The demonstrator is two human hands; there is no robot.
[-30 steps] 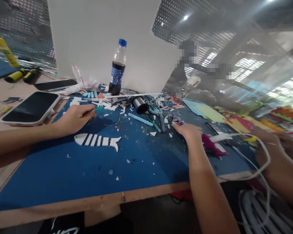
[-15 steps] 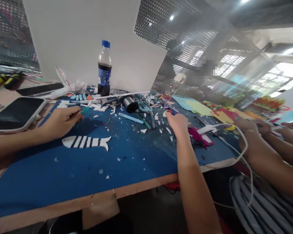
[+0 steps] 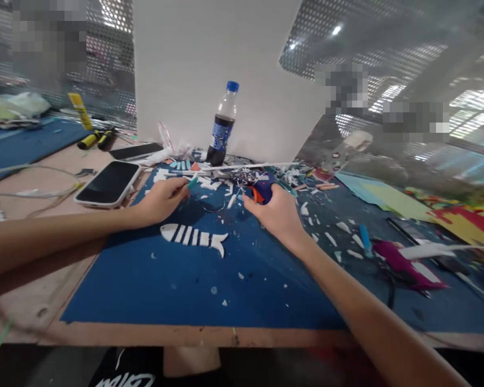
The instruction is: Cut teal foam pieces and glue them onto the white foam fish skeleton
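Gripping glue gun (image 3: 265,184) in right hand (image 3: 281,215) | pinching teal piece (image 3: 192,181) in left hand (image 3: 165,200) | facing white fish (image 3: 195,237) running left-to-right, just nearside of left hand

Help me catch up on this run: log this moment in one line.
left hand: holds teal piece | right hand: grips blue-and-orange tool | white fish pieces: lie on blue mat

Mat (image 3: 165,290): on the tabletop (image 3: 24,301).
Fish pieces (image 3: 194,237): in a row on the mat.
Phone (image 3: 108,184): on the tabletop, left of the mat.
Bottle (image 3: 221,134): behind the fish pieces, before the panel (image 3: 185,59).
Scraps (image 3: 214,186): between bottle and fish pieces.
Small piece (image 3: 192,181): in the left fingers (image 3: 179,186).
Tool (image 3: 265,184): in the right fingers (image 3: 251,206), behind and right of the fish pieces.
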